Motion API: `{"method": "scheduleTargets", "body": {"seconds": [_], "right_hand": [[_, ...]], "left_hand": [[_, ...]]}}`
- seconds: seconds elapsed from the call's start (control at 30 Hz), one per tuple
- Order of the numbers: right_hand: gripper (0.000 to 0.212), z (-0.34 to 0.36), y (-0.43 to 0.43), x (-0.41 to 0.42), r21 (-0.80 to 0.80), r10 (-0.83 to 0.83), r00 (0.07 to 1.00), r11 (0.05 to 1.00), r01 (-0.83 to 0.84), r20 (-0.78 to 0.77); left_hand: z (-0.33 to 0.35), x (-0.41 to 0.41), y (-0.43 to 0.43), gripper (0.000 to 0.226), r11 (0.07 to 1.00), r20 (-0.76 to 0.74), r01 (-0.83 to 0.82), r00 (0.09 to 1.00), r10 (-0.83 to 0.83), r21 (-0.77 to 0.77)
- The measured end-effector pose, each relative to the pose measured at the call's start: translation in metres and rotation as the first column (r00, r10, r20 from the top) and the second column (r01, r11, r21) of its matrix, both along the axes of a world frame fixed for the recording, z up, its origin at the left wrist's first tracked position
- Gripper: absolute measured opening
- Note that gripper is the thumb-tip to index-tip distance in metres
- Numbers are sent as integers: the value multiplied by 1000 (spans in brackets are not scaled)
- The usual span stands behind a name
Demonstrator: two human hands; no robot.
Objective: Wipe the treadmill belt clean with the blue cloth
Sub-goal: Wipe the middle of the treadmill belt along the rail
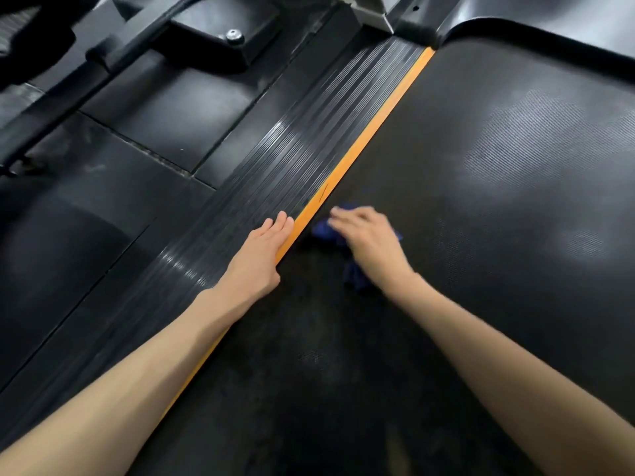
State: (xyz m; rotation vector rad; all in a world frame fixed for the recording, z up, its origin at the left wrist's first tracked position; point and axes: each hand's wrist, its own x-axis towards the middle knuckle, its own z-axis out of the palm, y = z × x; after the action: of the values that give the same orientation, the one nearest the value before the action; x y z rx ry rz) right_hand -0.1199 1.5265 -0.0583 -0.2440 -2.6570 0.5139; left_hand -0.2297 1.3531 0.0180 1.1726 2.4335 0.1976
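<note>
The black textured treadmill belt (481, 187) fills the right half of the view, with pale dusty patches toward the far right. A crumpled blue cloth (324, 230) lies on the belt close to its left edge. My right hand (369, 240) presses flat on the cloth with straight fingers, blurred by motion; cloth shows beyond the fingertips and below the wrist. My left hand (263, 250) rests flat, fingers straight, on the ribbed side rail (275, 159), its edge along the orange strip (364, 142).
The orange strip separates the belt from the ribbed black side rail. Left of the rail lie black rubber floor mats (144, 108) and the base of another machine with a bolt (235, 36). The treadmill's front cover (536, 18) curves across the top right.
</note>
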Motion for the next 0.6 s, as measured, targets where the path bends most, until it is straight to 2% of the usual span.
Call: {"method": "scheduleTargets", "body": {"seconds": [0.07, 0.17, 0.27, 0.33, 0.47, 0.6], "right_hand": [[30, -1, 18, -11, -27, -287, 954, 957, 290, 91], [32, -2, 6, -16, -14, -455, 882, 888, 460, 125], [28, 6, 4, -9, -46, -476, 877, 876, 479, 70], [23, 10, 8, -5, -30, -430, 900, 901, 433, 70], [40, 7, 9, 2, 58, -319, 926, 948, 314, 202], [22, 18, 13, -6, -133, -342, 933, 925, 356, 114]], "left_hand": [[-1, -1, 1, 81, 1000, 6, 9, 1000, -9, -4], [-5, -1, -1, 83, 999, -8, 31, 999, -31, -9], [-7, -1, -1, 83, 1000, -11, 29, 1000, -29, -5], [-7, 0, -1, 85, 1000, -20, 26, 999, -26, -6], [-10, 1, -1, 88, 999, -25, 24, 999, -25, -20], [-11, -1, -1, 87, 999, -23, 33, 999, -34, -27]]}}
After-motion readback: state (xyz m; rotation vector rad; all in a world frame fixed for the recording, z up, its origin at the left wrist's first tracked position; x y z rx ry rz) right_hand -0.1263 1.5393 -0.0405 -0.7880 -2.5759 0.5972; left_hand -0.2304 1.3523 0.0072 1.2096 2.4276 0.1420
